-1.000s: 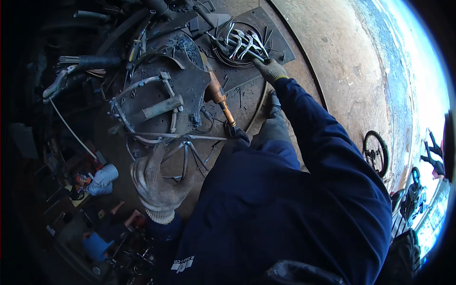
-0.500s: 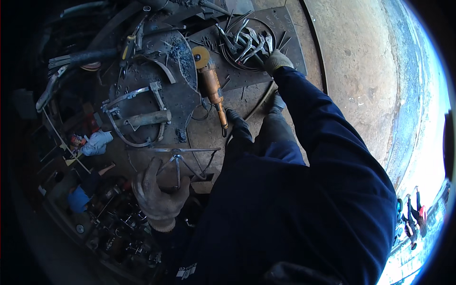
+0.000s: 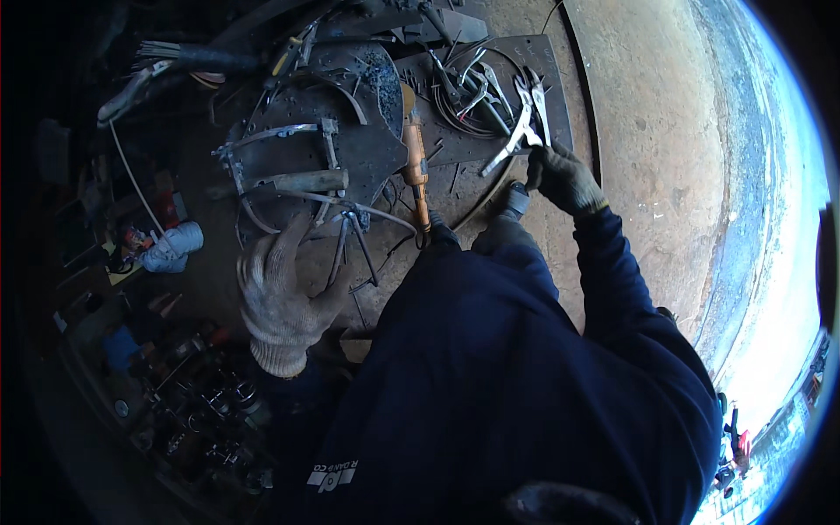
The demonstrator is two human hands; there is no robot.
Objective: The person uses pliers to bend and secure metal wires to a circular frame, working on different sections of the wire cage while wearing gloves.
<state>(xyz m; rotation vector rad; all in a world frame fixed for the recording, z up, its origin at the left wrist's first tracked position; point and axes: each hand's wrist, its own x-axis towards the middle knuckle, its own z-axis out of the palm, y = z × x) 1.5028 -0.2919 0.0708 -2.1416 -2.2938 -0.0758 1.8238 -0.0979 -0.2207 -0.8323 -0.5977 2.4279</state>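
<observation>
My left hand (image 3: 284, 293), in a pale knit glove, is closed on a welded steel-rod frame (image 3: 363, 249) with several legs. Its grip is partly hidden behind the hand. The frame is up beside a larger curved metal frame (image 3: 234, 166) on the steel work plate. My right hand (image 3: 567, 179), gloved too, grips a pair of silver locking pliers (image 3: 525, 114) near one end, over the far right plate. More locking pliers (image 3: 477, 87) lie beside them within a coil of wire (image 3: 451, 118).
An orange angle grinder (image 3: 415, 157) lies at the work plate's right edge. A short pipe (image 3: 311, 181) lies across the curved frame. Dark metal filings (image 3: 381, 83) sit on the plate (image 3: 372, 144). Machine parts (image 3: 219, 398) crowd the lower left. My boots stand on the floor below.
My right hand has lifted a pair of locking pliers from the coil and drawn it back toward me. My left hand and the rod frame have moved forward, closer to the work plate.
</observation>
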